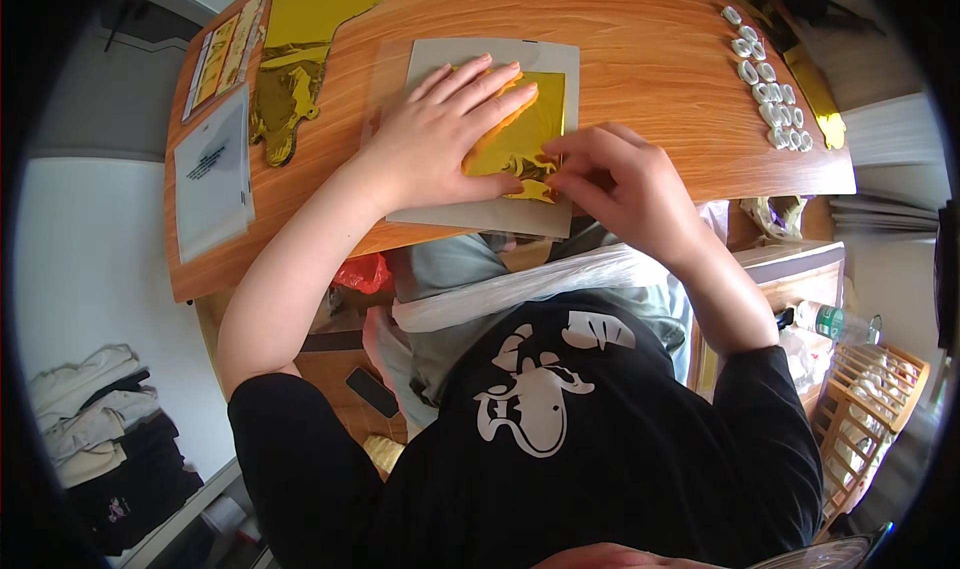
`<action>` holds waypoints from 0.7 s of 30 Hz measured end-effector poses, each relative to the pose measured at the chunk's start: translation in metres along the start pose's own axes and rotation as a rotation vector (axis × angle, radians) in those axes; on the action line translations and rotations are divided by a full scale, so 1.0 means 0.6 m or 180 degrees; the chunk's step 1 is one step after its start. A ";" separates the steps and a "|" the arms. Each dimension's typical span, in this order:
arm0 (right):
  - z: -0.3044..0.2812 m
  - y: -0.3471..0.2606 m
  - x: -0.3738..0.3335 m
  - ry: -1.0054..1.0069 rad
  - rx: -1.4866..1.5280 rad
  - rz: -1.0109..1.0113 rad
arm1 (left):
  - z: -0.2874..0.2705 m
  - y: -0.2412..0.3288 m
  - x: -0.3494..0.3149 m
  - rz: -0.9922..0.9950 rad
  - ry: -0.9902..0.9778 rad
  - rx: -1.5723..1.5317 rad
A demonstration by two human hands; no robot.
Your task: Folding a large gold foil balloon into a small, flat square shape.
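A shiny gold foil sheet (545, 119) lies on a grey board (490, 216) near the table's front edge. My left hand (440, 134) rests flat on the foil with its fingers spread, covering much of its left side. At the foil's lower right edge, my right hand (632, 184) has its thumb and index finger drawn together in a pinch. Whether the foil's edge is between those fingertips, I cannot make out. Wrinkles and bright reflections show on the foil near them.
Left on the wooden table (640, 29) lie a larger gold foil piece (325, 14), a patterned card (225, 54) and a clear plastic sleeve (213, 189). Several small white loops (775, 94) sit far right beside a gold strip (815, 94). A slatted wooden basket (860, 419) stands lower right.
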State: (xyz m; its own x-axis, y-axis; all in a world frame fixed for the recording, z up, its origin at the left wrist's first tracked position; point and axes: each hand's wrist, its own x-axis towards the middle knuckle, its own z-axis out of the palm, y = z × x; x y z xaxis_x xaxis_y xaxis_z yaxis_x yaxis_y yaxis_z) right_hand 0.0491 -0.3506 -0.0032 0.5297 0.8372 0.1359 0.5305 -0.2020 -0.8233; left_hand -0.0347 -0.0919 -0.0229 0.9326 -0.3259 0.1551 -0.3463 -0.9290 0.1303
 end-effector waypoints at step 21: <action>-0.022 0.020 0.031 -0.0352 -0.1712 -0.0385 | -0.009 -0.002 -0.004 -0.0123 -0.0292 -0.0142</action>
State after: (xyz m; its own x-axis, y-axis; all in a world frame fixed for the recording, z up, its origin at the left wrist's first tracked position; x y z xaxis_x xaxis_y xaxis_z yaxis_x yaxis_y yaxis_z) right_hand 0.0739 -0.3439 -0.0033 0.3869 0.9130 0.1295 0.8613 -0.3076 -0.4045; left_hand -0.0369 -0.0889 -0.0181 0.9501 -0.3064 0.0591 -0.3121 -0.9332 0.1781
